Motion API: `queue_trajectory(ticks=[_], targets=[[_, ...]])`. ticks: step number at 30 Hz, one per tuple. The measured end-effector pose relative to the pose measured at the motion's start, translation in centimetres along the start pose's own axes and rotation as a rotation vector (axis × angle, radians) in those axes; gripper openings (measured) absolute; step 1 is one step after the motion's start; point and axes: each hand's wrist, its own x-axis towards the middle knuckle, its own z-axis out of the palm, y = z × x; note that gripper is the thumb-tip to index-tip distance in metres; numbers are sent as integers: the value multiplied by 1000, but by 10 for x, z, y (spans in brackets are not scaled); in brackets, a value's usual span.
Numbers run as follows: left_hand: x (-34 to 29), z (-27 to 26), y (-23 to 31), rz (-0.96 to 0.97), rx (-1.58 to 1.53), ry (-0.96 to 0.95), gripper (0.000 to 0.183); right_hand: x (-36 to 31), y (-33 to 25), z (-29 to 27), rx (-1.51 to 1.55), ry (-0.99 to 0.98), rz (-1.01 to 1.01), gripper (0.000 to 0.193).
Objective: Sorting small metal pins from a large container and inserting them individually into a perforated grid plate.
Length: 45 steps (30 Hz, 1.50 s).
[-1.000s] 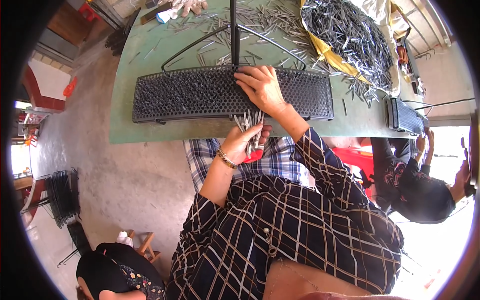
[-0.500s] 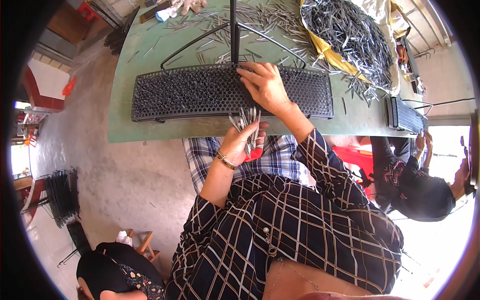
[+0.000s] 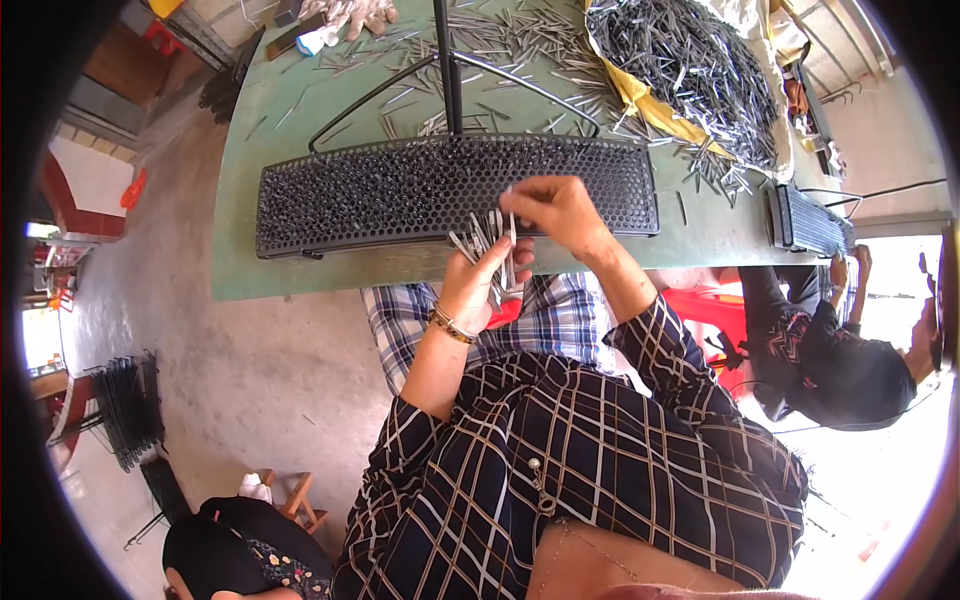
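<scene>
Holds a fanned bundle of thin silvery-grey metal strips (image 3: 480, 240) in the left hand (image 3: 476, 283), curling the fingers around the lower ends and laying the thumb across them, at the near edge of a flat green bench (image 3: 238, 220). Poises the right hand (image 3: 565, 215) at the rightmost strip tops, holding thumb and forefinger close together there; cannot tell whether pinching a strip or only touching one. Has directly beyond both hands a long black panel with rows of round holes (image 3: 615, 190), lying left to right along the near side of the bench, crowded with dark pieces on the left and showing plain holes toward the right. Faces, beyond the panel, a black metal stand (image 3: 444, 65) with slanting wire braces, then a spread of loose dark metal pieces (image 3: 540, 40). Has a yellow-edged cloth sack (image 3: 630, 88) heaped with similar pieces at the far right, and pale gloves (image 3: 362, 14) at the far left. Has another person (image 3: 840, 350) in dark clothes well to the right.
</scene>
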Motion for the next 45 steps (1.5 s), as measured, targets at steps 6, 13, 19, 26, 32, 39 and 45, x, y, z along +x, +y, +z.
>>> queue_trajectory(ticks=[6,13,19,26,32,39,45], targets=[[10,-10,-4,-18,53,23,24,37,-10,9,-7,237,-326,25],[5,-14,-5,-96,58,38,24,57,3,25,-329,278,-497,23],[3,-17,-5,-139,-26,53,22,57,6,24,-452,286,-636,20],[2,-19,-5,-114,-4,30,21,53,1,24,-459,229,-599,21],[4,-18,-5,-114,-9,50,20,54,9,22,-425,220,-654,19],[1,-21,-5,-93,12,43,22,51,10,18,-820,302,-926,19],[4,-13,-4,40,50,45,23,17,7,5,-446,12,-374,20]])
